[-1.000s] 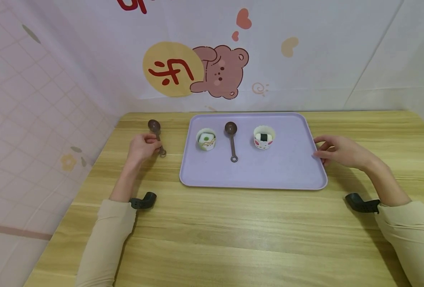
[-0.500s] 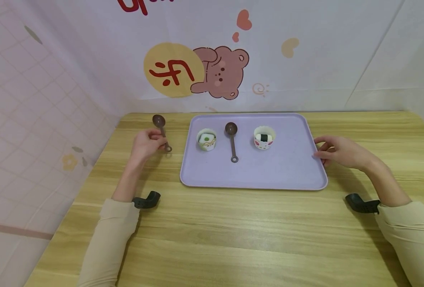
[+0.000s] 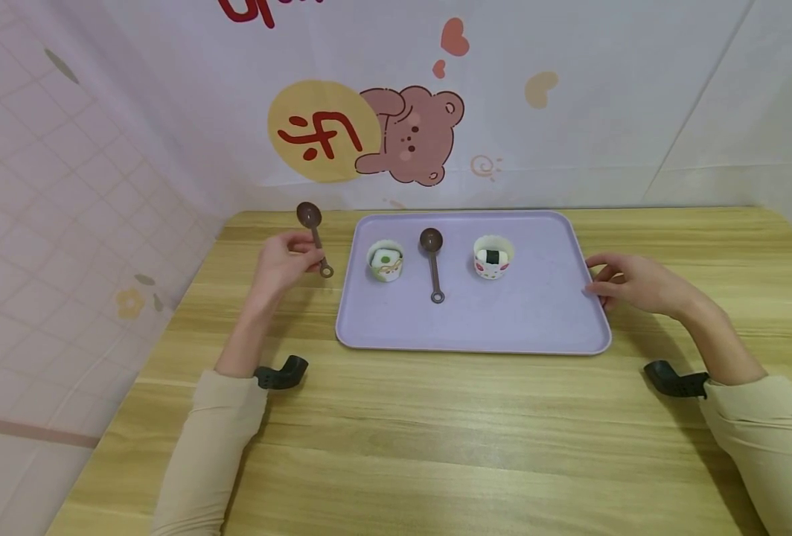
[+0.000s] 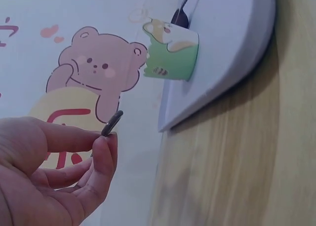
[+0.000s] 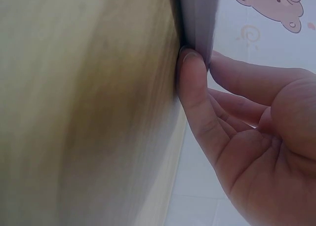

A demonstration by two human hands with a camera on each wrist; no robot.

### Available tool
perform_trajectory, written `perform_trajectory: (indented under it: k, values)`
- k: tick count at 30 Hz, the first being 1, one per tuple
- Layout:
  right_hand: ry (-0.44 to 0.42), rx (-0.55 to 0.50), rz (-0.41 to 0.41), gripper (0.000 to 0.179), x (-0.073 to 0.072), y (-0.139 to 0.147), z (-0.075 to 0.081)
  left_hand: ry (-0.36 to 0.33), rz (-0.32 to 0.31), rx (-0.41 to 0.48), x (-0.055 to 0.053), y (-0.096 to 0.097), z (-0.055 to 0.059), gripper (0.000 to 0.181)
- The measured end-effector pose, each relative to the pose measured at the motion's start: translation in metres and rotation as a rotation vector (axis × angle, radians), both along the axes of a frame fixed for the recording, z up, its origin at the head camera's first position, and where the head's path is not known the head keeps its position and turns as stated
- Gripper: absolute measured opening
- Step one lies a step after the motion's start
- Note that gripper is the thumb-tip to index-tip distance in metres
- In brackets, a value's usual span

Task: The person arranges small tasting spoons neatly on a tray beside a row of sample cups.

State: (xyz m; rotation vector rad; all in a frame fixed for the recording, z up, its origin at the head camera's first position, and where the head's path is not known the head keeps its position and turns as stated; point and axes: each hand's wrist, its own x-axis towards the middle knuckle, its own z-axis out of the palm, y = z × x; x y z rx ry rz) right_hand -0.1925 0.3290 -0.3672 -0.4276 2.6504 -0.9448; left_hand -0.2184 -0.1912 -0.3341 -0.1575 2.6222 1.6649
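My left hand point(image 3: 282, 260) pinches the handle of a brown measuring spoon point(image 3: 310, 215) between thumb and fingers. The spoon is held above the table, left of the lilac tray point(image 3: 523, 320), bowl end away from me. In the left wrist view only a dark end of the spoon point(image 4: 112, 122) shows past the fingertips. My right hand point(image 3: 640, 284) grips the tray's right edge; the right wrist view shows thumb and a finger on either side of the rim point(image 5: 198, 23). A second brown measuring spoon point(image 3: 434, 272) lies on the tray between two paper cups.
The left paper cup point(image 3: 387, 270) holds a white piece with a green dot. In the right one point(image 3: 490, 266) sits a white piece with a black band. A wood-grain table point(image 3: 463, 439) lies beneath, and a printed cloth point(image 3: 604, 112) hangs behind it.
My left hand has lifted the measuring spoon and carried it right and away from me, closer to the tray. The right hand and the tray have stayed in place.
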Motion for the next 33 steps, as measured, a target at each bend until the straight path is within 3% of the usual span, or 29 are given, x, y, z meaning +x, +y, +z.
perform_trajectory:
  k: [14,27,33]
  values:
    - [0.012,0.010,0.005,0.042,0.001,-0.001,0.001,0.026,-0.024,0.017,0.001,0.015,0.007,0.036]
    - [0.005,-0.003,0.004,0.041,0.002,-0.002,0.002,0.034,-0.052,0.116,0.000,0.036,0.013,0.035]
    - [0.006,-0.011,0.008,0.043,0.001,-0.002,0.000,0.058,-0.064,0.091,0.000,0.043,0.014,0.033]
